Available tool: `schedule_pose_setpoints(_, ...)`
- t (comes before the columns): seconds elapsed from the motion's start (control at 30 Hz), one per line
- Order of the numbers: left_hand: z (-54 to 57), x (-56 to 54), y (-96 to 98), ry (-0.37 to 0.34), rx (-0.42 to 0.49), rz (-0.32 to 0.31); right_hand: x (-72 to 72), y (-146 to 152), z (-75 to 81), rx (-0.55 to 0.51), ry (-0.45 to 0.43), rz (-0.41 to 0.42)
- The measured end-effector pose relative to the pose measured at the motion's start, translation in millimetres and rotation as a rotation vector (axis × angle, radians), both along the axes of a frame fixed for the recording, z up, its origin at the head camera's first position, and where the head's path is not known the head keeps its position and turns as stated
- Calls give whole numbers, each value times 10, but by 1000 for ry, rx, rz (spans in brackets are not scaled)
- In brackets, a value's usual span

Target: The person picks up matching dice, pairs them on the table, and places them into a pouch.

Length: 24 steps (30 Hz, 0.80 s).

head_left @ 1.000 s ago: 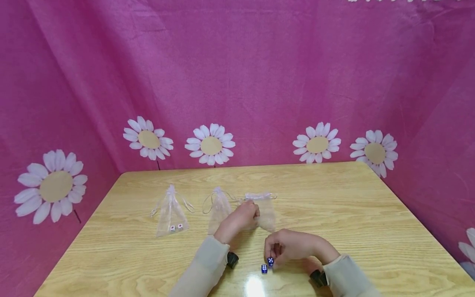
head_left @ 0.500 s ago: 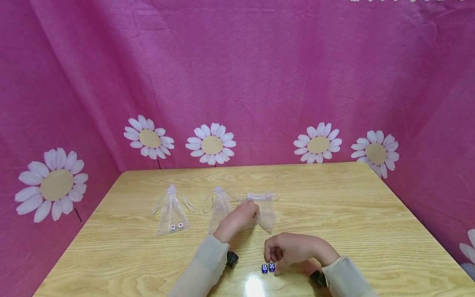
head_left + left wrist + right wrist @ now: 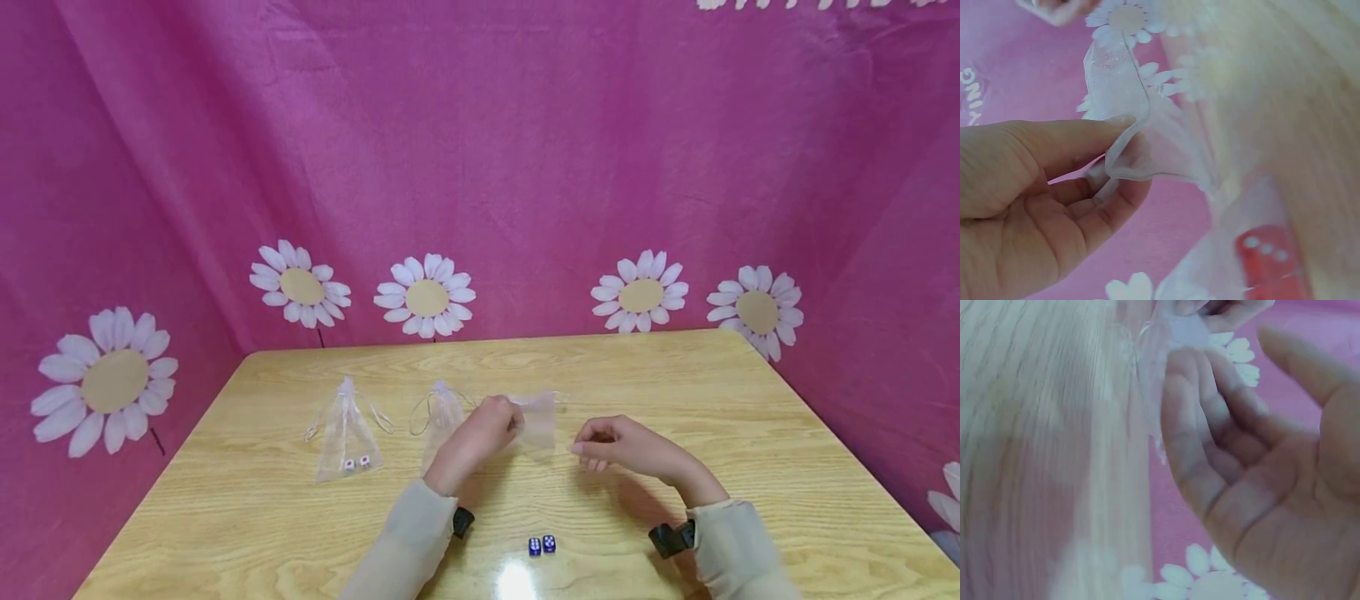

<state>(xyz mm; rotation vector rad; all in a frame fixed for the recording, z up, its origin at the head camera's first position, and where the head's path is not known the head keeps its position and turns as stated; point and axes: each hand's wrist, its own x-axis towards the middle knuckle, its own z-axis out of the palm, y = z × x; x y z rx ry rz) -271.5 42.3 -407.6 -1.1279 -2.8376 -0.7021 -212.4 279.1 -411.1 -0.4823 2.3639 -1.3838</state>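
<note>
My left hand (image 3: pixel 483 429) pinches a sheer white drawstring bag (image 3: pixel 538 421) between thumb and fingers; in the left wrist view the bag's edge (image 3: pixel 1125 144) is folded in that grip. To its right, my right hand (image 3: pixel 630 450) hovers over the table with loosely bent fingers, holding nothing, thumb apart from the fingers in the right wrist view. Two blue dice, a left one (image 3: pixel 535 547) and a right one (image 3: pixel 550 543), sit side by side near the front of the table.
At left lies a sheer bag (image 3: pixel 341 433) with two white dice (image 3: pixel 365 461) inside. Partly behind my left forearm is a middle bag (image 3: pixel 444 410); a red die (image 3: pixel 1266 253) shows inside sheer fabric in the left wrist view. A pink flowered curtain (image 3: pixel 510 167) hangs behind the wooden table (image 3: pixel 225 500).
My right hand set the second blue die down beside the first, let go, and moved up and right toward the bag. My left hand lifted the near part of the held bag.
</note>
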Motion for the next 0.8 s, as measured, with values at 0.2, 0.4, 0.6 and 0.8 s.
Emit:
schedule_pose_setpoints(0.2, 103, 78, -15, 83, -5, -3, -71, 45, -76, -211, -172, -150)
schedule_pose_setpoints(0.4, 222, 185, 8, 165, -7, -38, -97, 50, -145, -315, -266, -188)
schedule_pose_setpoints(0.6, 324, 333, 56, 195, -35, -24, -90, 35, -131, -366, -327, -250)
schedule_pose_setpoints(0.8, 411, 480, 101, 231, -77, -58, -81, -4, -93, -370, -340, -286)
